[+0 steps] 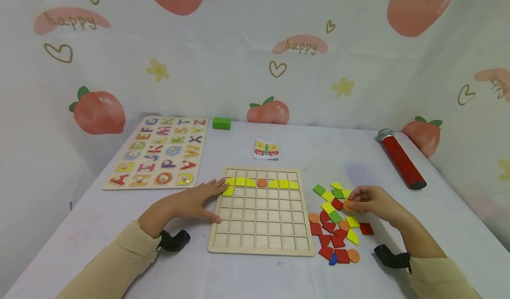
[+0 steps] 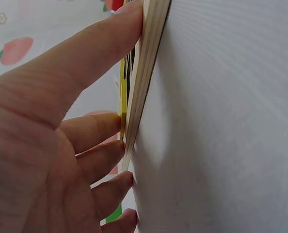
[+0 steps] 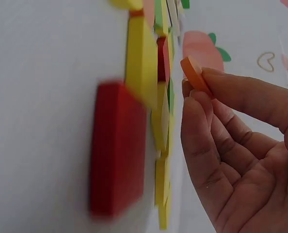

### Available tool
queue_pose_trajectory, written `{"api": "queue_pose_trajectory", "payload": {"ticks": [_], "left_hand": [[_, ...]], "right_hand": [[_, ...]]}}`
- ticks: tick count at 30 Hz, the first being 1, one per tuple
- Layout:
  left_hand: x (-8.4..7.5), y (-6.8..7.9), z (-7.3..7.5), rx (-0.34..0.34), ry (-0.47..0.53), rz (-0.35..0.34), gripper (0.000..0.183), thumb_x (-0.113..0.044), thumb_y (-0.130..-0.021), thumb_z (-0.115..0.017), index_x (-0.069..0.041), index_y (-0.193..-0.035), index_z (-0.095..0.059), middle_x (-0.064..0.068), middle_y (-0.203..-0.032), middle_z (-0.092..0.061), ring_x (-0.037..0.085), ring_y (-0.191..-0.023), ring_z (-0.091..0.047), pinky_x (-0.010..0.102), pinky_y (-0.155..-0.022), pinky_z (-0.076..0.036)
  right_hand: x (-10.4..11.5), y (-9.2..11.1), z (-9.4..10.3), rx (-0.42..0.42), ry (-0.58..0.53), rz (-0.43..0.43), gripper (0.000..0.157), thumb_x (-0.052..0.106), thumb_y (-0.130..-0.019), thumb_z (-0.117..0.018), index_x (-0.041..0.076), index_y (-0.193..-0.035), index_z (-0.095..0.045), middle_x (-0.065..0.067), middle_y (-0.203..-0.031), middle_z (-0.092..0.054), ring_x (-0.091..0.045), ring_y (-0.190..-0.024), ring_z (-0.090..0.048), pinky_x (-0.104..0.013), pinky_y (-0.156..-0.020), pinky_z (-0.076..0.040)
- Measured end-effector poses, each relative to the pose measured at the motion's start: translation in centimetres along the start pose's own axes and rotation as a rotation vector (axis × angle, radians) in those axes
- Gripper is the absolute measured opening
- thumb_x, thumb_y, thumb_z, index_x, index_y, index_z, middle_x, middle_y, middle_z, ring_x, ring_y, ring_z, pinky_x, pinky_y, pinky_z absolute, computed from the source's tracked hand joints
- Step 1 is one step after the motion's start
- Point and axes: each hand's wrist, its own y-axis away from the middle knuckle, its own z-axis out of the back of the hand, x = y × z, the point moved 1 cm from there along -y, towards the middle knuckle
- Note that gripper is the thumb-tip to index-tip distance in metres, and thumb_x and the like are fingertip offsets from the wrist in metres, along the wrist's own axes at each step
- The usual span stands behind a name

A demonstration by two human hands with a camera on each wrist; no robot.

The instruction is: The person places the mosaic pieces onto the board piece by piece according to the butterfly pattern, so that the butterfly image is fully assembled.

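Note:
A wooden grid board (image 1: pixel 260 250) lies mid-table, with yellow pieces (image 1: pixel 240 181) and one orange disc (image 1: pixel 261 183) in its second row and another yellow piece (image 1: pixel 228 191) below at the left. My left hand (image 1: pixel 191 203) rests on the board's left edge with fingers extended; in the left wrist view the thumb (image 2: pixel 100 43) touches the rim. To the right, my right hand (image 1: pixel 372 201) pinches an orange disc (image 3: pixel 196 75) between thumb and fingers, above loose pieces. Red, yellow, green and orange pieces (image 1: pixel 338 241) lie scattered beneath and in front of it.
Behind the board lies a small picture card (image 1: pixel 266 149) with a butterfly-like pattern. An alphabet puzzle board (image 1: pixel 159 153) is at the back left, beside a green block (image 1: pixel 221 123). A red microphone (image 1: pixel 402 159) lies at the back right. A patterned cloth hangs behind the table.

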Motion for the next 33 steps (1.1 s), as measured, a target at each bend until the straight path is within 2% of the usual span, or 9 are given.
{"api": "queue_pose_trajectory", "payload": {"ticks": [5, 11, 15, 21, 27, 33], "left_hand": [[-0.1, 0.0, 0.0, 0.000, -0.010, 0.005, 0.094, -0.052, -0.073, -0.072, -0.015, -0.148, -0.027, 0.002, -0.158, -0.013, 0.029, -0.146, -0.006, 0.051, -0.118, -0.010], [0.0, -0.1, -0.1, 0.004, -0.023, 0.005, 0.093, -0.052, -0.074, -0.071, -0.016, -0.148, -0.026, 0.002, -0.158, -0.012, 0.031, -0.145, -0.007, 0.053, -0.117, -0.010], [0.0, -0.3, -0.1, 0.008, -0.032, 0.018, 0.093, -0.053, -0.074, -0.070, -0.020, -0.148, -0.026, -0.001, -0.158, -0.011, 0.028, -0.146, -0.006, 0.051, -0.118, -0.011], [0.0, -0.4, 0.0, 0.015, -0.029, 0.026, 0.096, -0.055, -0.073, -0.070, -0.018, -0.149, -0.024, 0.000, -0.158, -0.010, 0.029, -0.146, -0.006, 0.052, -0.117, -0.010], [0.1, -0.3, 0.1, 0.017, -0.027, 0.029, 0.099, -0.055, -0.072, -0.071, -0.017, -0.149, -0.022, 0.000, -0.158, -0.011, 0.028, -0.146, -0.006, 0.051, -0.118, -0.010], [0.1, -0.1, 0.1, 0.009, -0.018, -0.001, 0.101, -0.054, -0.073, -0.071, -0.014, -0.150, -0.020, 0.004, -0.158, -0.011, 0.031, -0.145, -0.008, 0.052, -0.117, -0.011]], "right_hand": [[1.6, -1.5, -1.2, 0.015, -0.011, 0.050, 0.034, 0.024, -0.084, -0.069, -0.004, -0.099, -0.057, -0.005, -0.083, -0.064, -0.017, -0.074, -0.058, -0.024, -0.065, -0.054], [4.1, -3.5, -2.6, 0.055, -0.019, 0.071, 0.029, 0.020, -0.084, -0.069, -0.003, -0.097, -0.059, -0.005, -0.081, -0.064, -0.015, -0.070, -0.059, -0.025, -0.066, -0.055], [5.9, -4.6, -3.3, 0.106, -0.031, 0.150, 0.024, 0.016, -0.086, -0.067, -0.004, -0.096, -0.059, -0.007, -0.081, -0.064, -0.016, -0.069, -0.058, -0.028, -0.065, -0.055], [8.6, -5.9, -4.5, 0.163, -0.038, 0.247, 0.020, 0.014, -0.087, -0.065, -0.004, -0.094, -0.060, -0.006, -0.079, -0.064, -0.015, -0.067, -0.058, -0.029, -0.065, -0.055], [11.7, -7.1, -6.5, 0.218, -0.096, 0.261, 0.019, 0.013, -0.086, -0.066, -0.003, -0.095, -0.060, -0.006, -0.077, -0.062, -0.016, -0.067, -0.060, -0.032, -0.068, -0.057], [14.2, -8.8, -8.9, 0.273, -0.152, 0.294, 0.018, 0.010, -0.086, -0.066, -0.004, -0.094, -0.060, -0.004, -0.076, -0.060, -0.014, -0.066, -0.062, -0.033, -0.067, -0.058]]}}
